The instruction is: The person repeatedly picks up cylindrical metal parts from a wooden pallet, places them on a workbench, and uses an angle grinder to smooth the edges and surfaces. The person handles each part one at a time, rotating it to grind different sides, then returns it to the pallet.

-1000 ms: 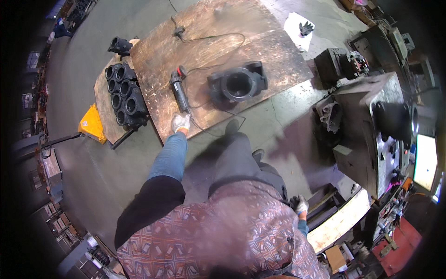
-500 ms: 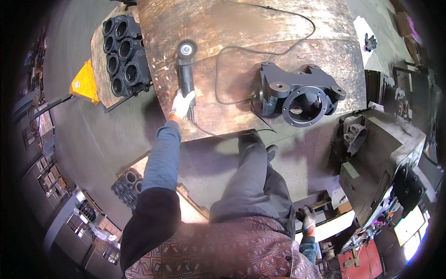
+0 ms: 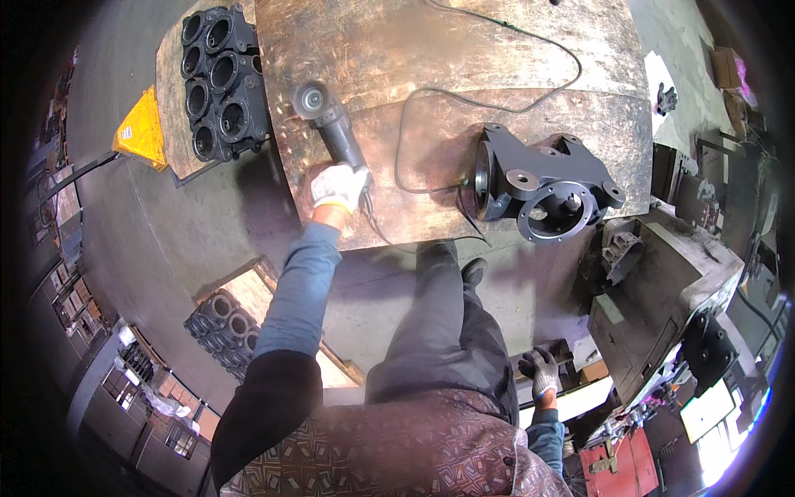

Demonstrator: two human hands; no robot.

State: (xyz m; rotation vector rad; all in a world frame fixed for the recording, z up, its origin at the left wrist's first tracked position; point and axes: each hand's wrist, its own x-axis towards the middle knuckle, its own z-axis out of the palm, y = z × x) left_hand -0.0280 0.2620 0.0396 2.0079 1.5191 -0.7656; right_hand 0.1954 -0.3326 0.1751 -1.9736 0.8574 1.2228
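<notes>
My left hand [image 3: 338,187], in a white knit glove, is closed around the rear of a dark angle grinder [image 3: 341,142] at the near left of the wooden tabletop [image 3: 451,62]. The grinder's round disc [image 3: 312,100] points away from me and to the left. Its black cord [image 3: 399,141] loops across the wood. To the right sits a large black metal casting [image 3: 538,170] with a ring flange facing me; neither hand touches it. My right hand [image 3: 542,371], in a grey glove with dark fingers, hangs low beside my right leg, fingers loosely apart and apparently holding nothing.
Several black ring-shaped castings [image 3: 222,79] stand on a pallet at the left, by a yellow pallet jack [image 3: 142,132]. More castings [image 3: 222,327] lie on a lower pallet behind my left arm. A grey metal cabinet [image 3: 650,294] stands at the right, near a red panel [image 3: 621,468].
The grinder has turned, its disc end swinging left and nearer, while my left hand has shifted slightly right and rolled over its handle. My right hand has moved up slightly.
</notes>
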